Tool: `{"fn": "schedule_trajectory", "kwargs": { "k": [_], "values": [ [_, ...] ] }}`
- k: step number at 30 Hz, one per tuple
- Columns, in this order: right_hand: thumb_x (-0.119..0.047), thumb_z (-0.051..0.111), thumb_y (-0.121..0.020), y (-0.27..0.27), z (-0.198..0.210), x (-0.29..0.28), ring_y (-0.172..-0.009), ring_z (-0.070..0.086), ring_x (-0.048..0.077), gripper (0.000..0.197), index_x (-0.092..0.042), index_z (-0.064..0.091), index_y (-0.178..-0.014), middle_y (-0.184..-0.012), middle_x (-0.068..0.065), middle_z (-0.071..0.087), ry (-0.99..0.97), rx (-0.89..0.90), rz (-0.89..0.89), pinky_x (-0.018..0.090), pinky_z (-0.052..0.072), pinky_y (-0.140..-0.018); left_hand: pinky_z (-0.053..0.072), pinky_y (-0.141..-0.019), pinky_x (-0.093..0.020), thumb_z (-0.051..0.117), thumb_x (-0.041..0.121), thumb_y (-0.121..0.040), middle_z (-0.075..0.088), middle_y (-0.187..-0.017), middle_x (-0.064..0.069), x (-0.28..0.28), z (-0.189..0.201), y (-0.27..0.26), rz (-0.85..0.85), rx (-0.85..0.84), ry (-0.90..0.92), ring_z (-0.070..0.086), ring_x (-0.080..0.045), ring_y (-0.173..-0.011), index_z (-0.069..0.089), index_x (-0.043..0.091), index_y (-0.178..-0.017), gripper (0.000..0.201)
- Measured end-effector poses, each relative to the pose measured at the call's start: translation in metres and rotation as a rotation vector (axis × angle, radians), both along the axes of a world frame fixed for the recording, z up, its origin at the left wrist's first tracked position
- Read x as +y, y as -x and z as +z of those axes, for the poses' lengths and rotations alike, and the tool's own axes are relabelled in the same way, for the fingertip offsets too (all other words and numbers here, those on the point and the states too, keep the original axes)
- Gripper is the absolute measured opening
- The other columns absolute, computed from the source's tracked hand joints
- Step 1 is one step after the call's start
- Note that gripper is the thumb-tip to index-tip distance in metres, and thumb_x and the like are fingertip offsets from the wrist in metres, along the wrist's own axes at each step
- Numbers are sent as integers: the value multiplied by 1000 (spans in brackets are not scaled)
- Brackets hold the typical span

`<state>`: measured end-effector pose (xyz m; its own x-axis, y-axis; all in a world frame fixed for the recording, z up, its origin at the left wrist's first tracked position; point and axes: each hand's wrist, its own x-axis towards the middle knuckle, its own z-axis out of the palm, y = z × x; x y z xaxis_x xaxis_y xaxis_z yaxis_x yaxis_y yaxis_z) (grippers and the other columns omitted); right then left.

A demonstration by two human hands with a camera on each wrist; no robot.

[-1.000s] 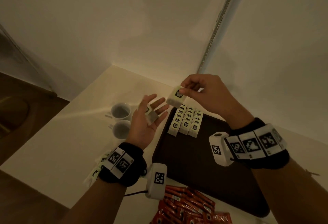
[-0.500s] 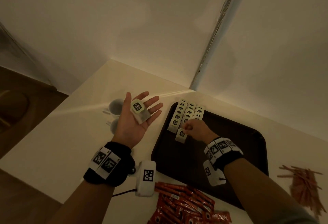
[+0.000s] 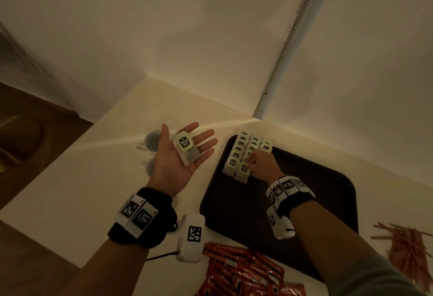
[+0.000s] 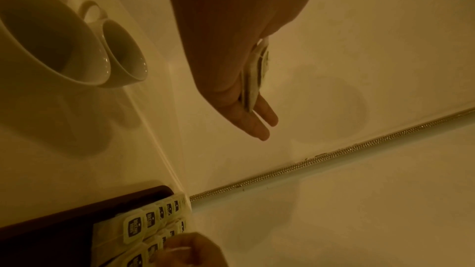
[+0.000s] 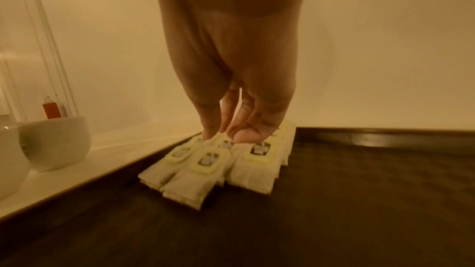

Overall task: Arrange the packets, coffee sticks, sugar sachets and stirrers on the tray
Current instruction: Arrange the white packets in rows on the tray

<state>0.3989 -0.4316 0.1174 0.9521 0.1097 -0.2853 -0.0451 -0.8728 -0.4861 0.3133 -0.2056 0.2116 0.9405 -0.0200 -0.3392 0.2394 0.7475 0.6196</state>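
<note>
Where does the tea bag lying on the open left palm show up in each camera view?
Head: tea bag flat on the left hand, left of centre.
Left wrist: tea bag edge-on against the fingers, upper centre.
Right wrist: not in it.
Shared landmark: rows of tea bags at the tray corner.

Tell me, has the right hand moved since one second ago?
Yes. The right hand came down from above the tray onto the packet rows.

A pale table (image 3: 77,192) carries a dark tray (image 3: 328,204) at centre, two cups (image 4: 77,48) at ten o'clock, red sticks (image 3: 243,270) at six, stirrers (image 3: 407,246) at four.
</note>
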Motion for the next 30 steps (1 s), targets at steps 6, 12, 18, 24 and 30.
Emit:
{"fn": "schedule_trajectory", "kwargs": {
  "k": [6,12,18,24,30],
  "values": [
    [-22,65,-87,11,84,40,-79,51,1,13,-16,67,-99,-93,-2,55,-520,-384,161,9,37,-71,55,-82,-41,12,74,-87,66,-117,-21,-5,-2,-4,-153,47,-80,63,-37,-109,48,15,-131,81],
    [-25,70,-82,28,146,69,-89,51,6,16,-14,72,-94,-93,-5,55,-427,-392,583,19,39,-85,51,-94,-45,14,73,-83,63,-125,-13,-18,12,-5,-286,-102,-230,61,-30,-115,51,16,-133,84],
    [-23,66,-85,31,193,65,-67,55,3,12,-16,74,-92,-80,-2,68,-365,-510,565,16,43,-68,51,-93,-34,69,43,-75,65,-120,4,-18,4,-2,-59,-415,-477,59,-15,-114,65,35,-114,40],
    [-27,70,-82,39,231,72,-60,54,-4,11,-21,73,-91,-68,-19,59,-208,-474,542,9,41,-63,53,-81,-25,68,24,-74,73,-99,2,-28,16,5,-101,-488,-426,68,-14,-96,74,29,-95,22],
    [-21,70,-82,35,243,76,-50,52,-8,12,-19,71,-94,-63,-15,58,-175,-384,463,4,39,-55,55,-73,-22,84,35,-61,73,-87,-1,-35,24,9,-222,-406,-144,70,-14,-82,77,25,-87,29]
  ]
}}
